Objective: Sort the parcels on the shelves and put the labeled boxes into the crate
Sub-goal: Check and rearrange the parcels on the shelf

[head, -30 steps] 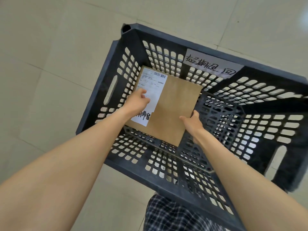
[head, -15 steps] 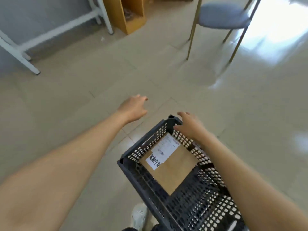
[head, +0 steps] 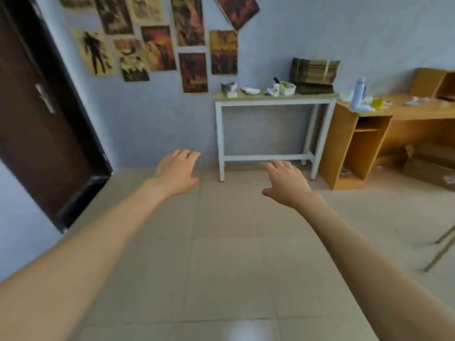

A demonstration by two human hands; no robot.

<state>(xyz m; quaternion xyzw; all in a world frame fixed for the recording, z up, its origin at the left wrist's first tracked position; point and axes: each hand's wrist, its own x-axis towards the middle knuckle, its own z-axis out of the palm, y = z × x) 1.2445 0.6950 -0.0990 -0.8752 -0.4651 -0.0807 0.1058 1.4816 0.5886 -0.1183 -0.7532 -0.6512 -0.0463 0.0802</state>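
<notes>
Both hands spread and empty, left hand (head: 178, 172) and right hand (head: 286, 183) stretched over bare floor (head: 229, 267); no crate, parcels or shelves visible, so progress impossible to judge, probably heading for another box.

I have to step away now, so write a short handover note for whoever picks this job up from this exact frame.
Left hand: open, empty, held out over the floor.
Right hand: open, empty, held out beside it.
Crate and parcels: not in view now; the head camera faces a white table with small items and a wooden desk against the blue wall. No shelves visible either.
Done: a second ago both hands set a labeled cardboard box into the dark crate on the floor, then let go as the view lifted.
Left: find the shelves, pick out the next labeled box and bring it to the crate. How many remain cannot be told.
</notes>
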